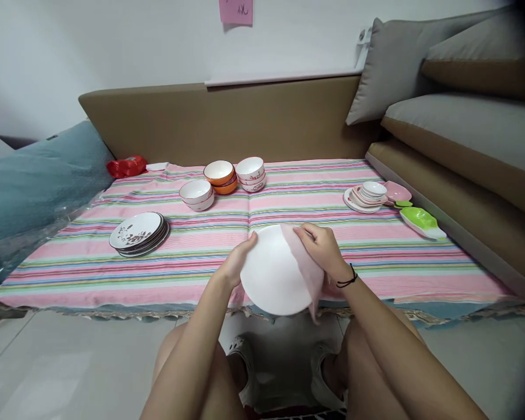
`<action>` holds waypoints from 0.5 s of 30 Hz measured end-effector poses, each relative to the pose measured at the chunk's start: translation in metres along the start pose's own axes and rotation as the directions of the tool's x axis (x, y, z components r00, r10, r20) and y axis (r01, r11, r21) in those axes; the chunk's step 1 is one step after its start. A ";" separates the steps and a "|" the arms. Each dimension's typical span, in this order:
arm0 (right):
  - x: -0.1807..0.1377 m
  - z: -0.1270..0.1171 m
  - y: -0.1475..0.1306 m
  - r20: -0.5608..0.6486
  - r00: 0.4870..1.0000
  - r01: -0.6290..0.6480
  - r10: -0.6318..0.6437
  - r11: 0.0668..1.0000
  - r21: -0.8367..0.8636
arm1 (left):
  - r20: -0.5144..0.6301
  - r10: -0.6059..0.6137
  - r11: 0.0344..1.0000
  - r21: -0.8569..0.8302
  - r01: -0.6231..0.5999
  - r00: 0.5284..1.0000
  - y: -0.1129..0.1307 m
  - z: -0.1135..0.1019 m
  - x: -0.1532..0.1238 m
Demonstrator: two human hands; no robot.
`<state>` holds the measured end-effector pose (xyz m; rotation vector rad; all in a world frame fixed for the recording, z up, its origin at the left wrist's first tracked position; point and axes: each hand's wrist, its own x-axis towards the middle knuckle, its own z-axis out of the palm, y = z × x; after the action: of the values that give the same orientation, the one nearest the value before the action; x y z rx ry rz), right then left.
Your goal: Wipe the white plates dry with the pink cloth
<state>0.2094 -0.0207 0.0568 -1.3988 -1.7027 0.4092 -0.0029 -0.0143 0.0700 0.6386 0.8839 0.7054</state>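
Note:
A plain white plate (271,274) is held tilted above the near edge of the striped cloth (201,262). My left hand (238,261) grips its left rim, fingers curled round the edge. My right hand (324,249) presses a pale pink cloth (308,274) against the plate's right side; the cloth hangs down past the lower rim. A black band sits on my right wrist.
A stack of patterned plates (139,233) lies at the left. White and orange bowls (221,177) stand at the back. Small saucers (367,195), a pink dish (397,191) and a green dish (422,221) sit at the right. Sofa cushions border the far and right sides.

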 end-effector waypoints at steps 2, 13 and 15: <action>-0.002 -0.002 -0.005 0.063 0.996 0.059 -0.057 0.998 -0.030 | 0.033 -0.059 0.997 0.044 0.057 0.998 -0.001 0.001 -0.001; -0.012 0.007 -0.010 0.286 0.919 0.315 -0.270 0.941 -0.124 | 0.189 -0.157 0.966 0.232 0.111 0.969 -0.007 -0.001 0.002; -0.012 0.008 -0.010 0.298 0.915 0.319 -0.273 0.941 -0.116 | 0.192 -0.174 0.961 0.247 0.124 0.966 -0.007 -0.001 0.001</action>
<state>0.1962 -0.0328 0.0546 -1.2068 -2.1858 0.3100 -0.0014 -0.0170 0.0637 0.8308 0.8123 0.3903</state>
